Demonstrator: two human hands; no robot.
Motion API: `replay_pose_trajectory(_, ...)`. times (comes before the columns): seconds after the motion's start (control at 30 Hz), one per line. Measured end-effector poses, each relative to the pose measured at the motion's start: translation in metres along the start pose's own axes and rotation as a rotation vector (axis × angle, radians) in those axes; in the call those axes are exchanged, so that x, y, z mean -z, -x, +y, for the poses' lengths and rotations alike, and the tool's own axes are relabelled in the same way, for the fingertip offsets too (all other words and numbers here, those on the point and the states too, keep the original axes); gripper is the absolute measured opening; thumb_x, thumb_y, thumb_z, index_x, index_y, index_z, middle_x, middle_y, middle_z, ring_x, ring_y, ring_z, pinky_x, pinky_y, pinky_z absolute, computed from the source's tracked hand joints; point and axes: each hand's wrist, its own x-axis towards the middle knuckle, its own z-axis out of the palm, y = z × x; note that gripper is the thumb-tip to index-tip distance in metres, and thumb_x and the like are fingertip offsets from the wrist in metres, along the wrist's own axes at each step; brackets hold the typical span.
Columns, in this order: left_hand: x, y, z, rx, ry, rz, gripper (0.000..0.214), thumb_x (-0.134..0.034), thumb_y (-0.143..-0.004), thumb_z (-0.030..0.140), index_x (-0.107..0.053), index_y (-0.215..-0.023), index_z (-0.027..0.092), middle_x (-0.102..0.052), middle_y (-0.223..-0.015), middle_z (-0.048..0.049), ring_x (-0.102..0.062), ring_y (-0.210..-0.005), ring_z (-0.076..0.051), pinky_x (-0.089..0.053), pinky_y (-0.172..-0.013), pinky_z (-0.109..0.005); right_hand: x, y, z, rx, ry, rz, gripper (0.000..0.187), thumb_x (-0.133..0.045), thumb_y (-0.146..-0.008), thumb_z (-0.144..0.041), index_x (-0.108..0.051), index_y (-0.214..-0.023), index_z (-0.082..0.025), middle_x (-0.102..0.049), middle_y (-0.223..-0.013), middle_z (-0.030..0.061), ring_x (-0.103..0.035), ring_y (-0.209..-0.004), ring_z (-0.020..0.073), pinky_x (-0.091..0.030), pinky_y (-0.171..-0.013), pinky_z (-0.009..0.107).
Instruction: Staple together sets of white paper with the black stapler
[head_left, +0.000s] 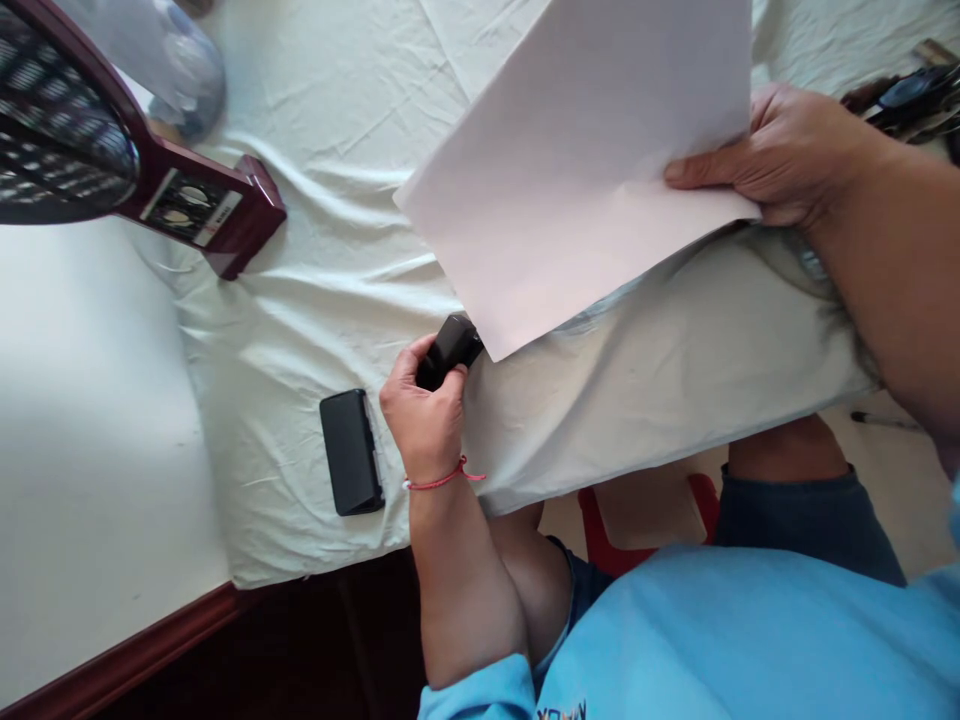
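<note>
The left hand [426, 415] is closed around a small black stapler [451, 348], whose nose meets the lower corner of the white paper [585, 170] held above the cloth-covered bench [300, 300]. The right hand [780, 150] pinches the paper's far edge, thumb on top. The sheets look light and floppy, best gripped near an edge. The stapler seems rigid and compact, suiting a full-palm grip. A black case [350, 452] lies just beside the left hand.

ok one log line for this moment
left hand: grips black stapler at corner of white paper | right hand: holds paper edge | nearby: black case on white cloth
</note>
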Motion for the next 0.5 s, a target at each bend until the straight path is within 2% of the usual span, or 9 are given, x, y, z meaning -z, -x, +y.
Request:
replay_pose_trajectory(0.1,-0.0008,-0.0006,-0.0015,0.002,0.025,0.012,0.044,-0.081,-0.075,0.029,-0.086,-0.118,0.022,-0.086,-0.109,-0.0055,-0.078,-0.105,-0.027,-0.062,-0.109,-0.047,-0.0001,0.0011,-0.0002,-0.007,0.014,-0.015,0.027,-0.08,-0.074,-0.012,-0.074,-0.1,-0.014,-0.07,-0.112,0.0032,-0.071,-0.084,0.0077,-0.061,-0.078,0.014)
replay_pose_trajectory(0.33,-0.0006,0.0009,0.0007,-0.023,0.037,0.009,0.044,-0.08,-0.076,0.028,-0.086,-0.118,0.023,-0.087,-0.115,-0.0071,-0.079,-0.112,-0.029,-0.061,-0.111,-0.047,0.0008,0.0025,-0.0012,0.002,0.039,-0.032,0.026,-0.08,-0.075,-0.013,-0.074,-0.101,-0.015,-0.07,-0.113,0.0025,-0.07,-0.086,0.008,-0.061,-0.088,0.019)
replay_pose_trajectory(0.5,-0.0023,0.0007,0.0019,-0.073,0.029,-0.03,0.045,-0.07,-0.076,0.024,-0.087,-0.118,0.024,-0.086,-0.116,-0.006,-0.079,-0.115,-0.029,-0.061,-0.11,-0.044,0.0014,0.0008,-0.0002,-0.005,0.053,-0.01,0.027,-0.081,-0.075,-0.016,-0.074,-0.102,-0.015,-0.07,-0.113,0.0035,-0.07,-0.085,0.0081,-0.06,-0.079,0.015)
